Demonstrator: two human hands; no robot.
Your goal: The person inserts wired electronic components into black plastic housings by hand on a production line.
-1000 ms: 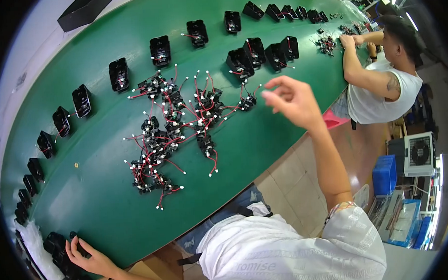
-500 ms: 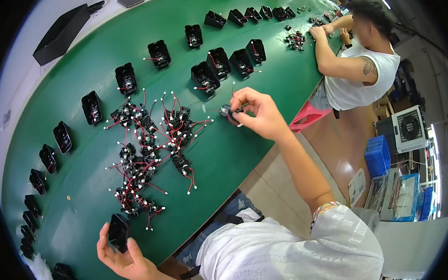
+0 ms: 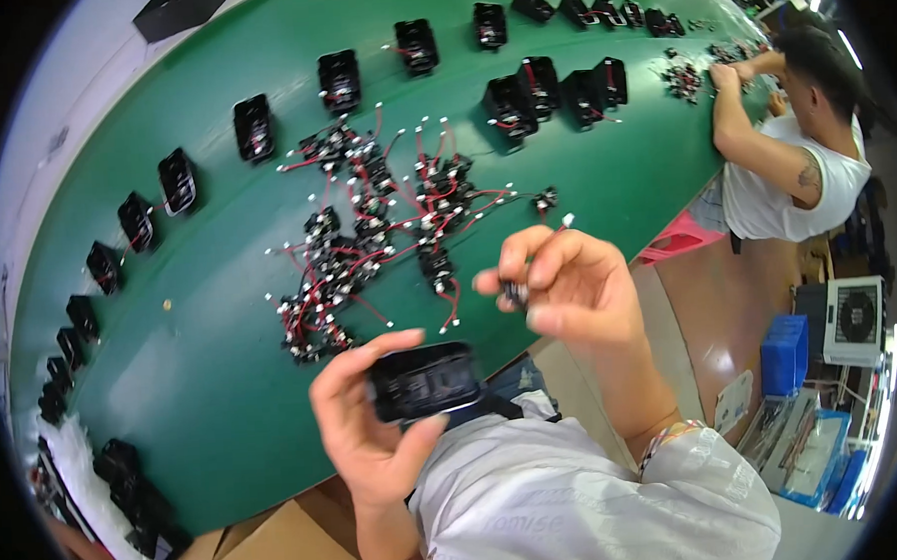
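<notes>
At lower centre the left hand [image 3: 370,439] clasps a black housing [image 3: 428,381], while the right hand [image 3: 594,289], apart, pinches a small part [image 3: 515,294], best held with its white plug [image 3: 567,220] clear.

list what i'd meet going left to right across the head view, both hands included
White plastic film, left hand holding a black housing, right hand pinching a small dark part, pink plastic piece, blue bin, white-framed fan.
</notes>
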